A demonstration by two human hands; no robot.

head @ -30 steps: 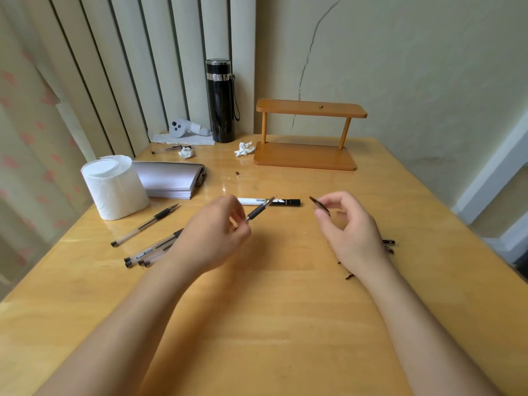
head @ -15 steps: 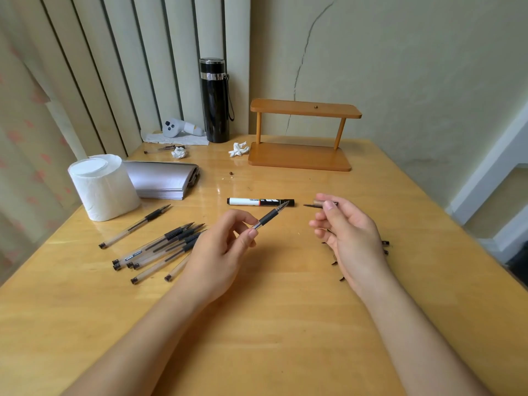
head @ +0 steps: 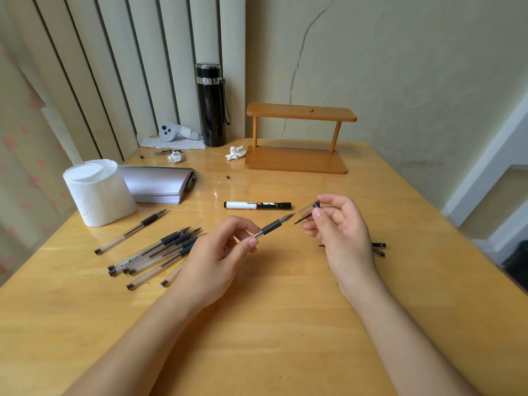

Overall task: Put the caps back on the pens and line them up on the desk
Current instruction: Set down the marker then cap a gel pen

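Your left hand (head: 220, 252) pinches an uncapped pen (head: 273, 226) between thumb and fingertips, held above the middle of the surface (head: 257, 324). The pen's long axis runs slantwise, its barrel hidden in your palm and its bare tip pointing up and toward the right edge. Your right hand (head: 340, 230) grips a clear cap (head: 308, 210) between thumb and forefinger, just beyond that tip and not touching it. The cap lies nearly in line with the pen, its clip hanging close to the tip; whether its open end faces the tip is hard to tell. The joining probably needs only a short closing of the gap along that shared line. More uncapped pens (head: 154, 250) lie in a loose pile near the left edge, and spare caps (head: 378, 248) rest behind your right hand, towards the right edge.
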